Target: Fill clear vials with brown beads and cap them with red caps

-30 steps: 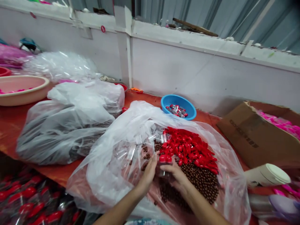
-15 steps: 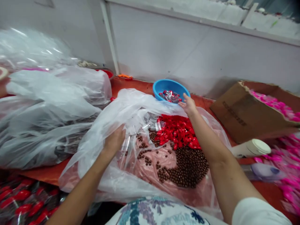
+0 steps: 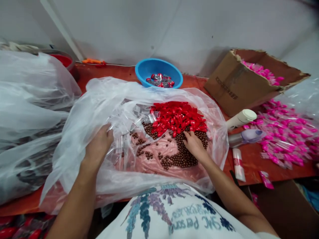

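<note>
My right hand (image 3: 194, 144) is over the pile of brown beads (image 3: 183, 157), its fingers slightly apart and curved down. Their tips are by the lower edge of a heap of red caps (image 3: 178, 116); no held item shows. My left hand (image 3: 98, 142) is at the left part of a spread translucent plastic bag (image 3: 72, 132), next to clear plastic tubes (image 3: 119, 142). Blur and plastic film hide its fingertips, so a hold cannot be made out. More clear tubes (image 3: 147, 114) lie left of the caps.
Behind the bag stands a blue basin (image 3: 141, 71) with red-capped tubes. At right are a cardboard box (image 3: 231, 83), many pink-capped tubes (image 3: 286, 132), a white cylinder (image 3: 241, 119) and a white tube with a red label (image 3: 238, 164). Large filled plastic bags (image 3: 30, 116) stand at left.
My right hand has come back from the blue basin's rim, down to the beads and red caps. My left hand stays by the clear tubes. The view has turned right and downward.
</note>
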The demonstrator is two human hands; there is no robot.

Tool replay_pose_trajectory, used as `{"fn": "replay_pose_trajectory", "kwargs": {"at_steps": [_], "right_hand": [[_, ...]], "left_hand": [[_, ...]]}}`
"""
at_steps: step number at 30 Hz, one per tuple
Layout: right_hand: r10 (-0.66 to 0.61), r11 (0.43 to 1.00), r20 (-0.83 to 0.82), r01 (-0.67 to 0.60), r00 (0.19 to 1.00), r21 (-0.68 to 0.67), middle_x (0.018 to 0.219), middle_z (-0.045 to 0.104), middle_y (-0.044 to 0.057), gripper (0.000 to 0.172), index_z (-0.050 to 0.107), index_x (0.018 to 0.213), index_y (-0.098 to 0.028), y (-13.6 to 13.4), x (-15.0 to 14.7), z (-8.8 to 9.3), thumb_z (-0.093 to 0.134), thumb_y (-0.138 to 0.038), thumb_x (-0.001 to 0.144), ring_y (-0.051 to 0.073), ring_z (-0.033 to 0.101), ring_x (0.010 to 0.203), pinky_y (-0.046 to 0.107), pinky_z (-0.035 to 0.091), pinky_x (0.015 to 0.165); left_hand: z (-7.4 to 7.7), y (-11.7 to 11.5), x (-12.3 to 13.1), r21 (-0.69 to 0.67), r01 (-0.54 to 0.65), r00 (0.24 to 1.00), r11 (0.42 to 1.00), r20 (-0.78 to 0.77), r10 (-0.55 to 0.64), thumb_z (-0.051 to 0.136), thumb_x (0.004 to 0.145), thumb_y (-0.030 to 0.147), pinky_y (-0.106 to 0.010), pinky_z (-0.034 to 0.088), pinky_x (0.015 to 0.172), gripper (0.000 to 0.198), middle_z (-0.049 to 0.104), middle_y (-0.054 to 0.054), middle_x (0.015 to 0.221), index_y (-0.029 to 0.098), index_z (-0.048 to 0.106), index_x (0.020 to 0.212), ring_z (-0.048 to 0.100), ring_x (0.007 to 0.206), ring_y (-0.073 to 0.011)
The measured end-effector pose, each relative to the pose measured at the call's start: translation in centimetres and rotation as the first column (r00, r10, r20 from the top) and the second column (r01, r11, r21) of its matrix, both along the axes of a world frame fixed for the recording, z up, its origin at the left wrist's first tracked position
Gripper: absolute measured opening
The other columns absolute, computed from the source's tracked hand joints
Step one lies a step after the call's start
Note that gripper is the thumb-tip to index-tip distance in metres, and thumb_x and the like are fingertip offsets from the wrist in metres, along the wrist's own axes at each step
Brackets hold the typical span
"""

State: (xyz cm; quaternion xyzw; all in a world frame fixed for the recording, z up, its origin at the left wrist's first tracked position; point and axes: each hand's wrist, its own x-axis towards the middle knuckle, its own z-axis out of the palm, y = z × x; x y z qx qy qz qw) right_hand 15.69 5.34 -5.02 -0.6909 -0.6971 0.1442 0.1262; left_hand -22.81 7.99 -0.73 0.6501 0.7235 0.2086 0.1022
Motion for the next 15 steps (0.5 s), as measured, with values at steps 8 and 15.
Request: {"fn": "replay_pose_trajectory", "kwargs": {"at_steps": [8, 15], "right_hand": [[0.233, 0.972, -0.325, -0.224, 0.917, 0.066, 0.122, 0.051, 0.009, 0.049, 0.05, 0.13, -0.023, -1.2, -2.9, -0.8, 0.042, -0.01, 0.084, 0.02, 0.052, 0.112, 0.033, 0.04, 0.099], [0.081, 0.975, -0.752, -0.21, 0.654, -0.078, 0.101, 0.064, 0.003, 0.032, 0.061, 0.116, -0.025, -3.7, -4.3, 0.9, 0.054, -0.033, 0.086, 0.016, 0.059, 0.082, 0.026, 0.05, 0.071]], "left_hand": [[-1.6, -5.0, 9.6, -0.184, 0.314, 0.688, 0.931, 0.72, -0.09, 0.051, 0.08, 0.038, -0.035, 0.048, 0.088, 0.046, 0.06, -0.008, 0.124, 0.017, 0.059, 0.12, 0.056, 0.108, -0.0245], [-2.5, -6.9, 13.1, -0.272, 0.564, 0.276, 0.78, 0.952, 0.132, 0.068, 0.068, 0.034, -0.03, 0.05, 0.068, 0.059, 0.063, -0.011, 0.114, 0.016, 0.056, 0.122, 0.06, 0.095, -0.0235]]}}
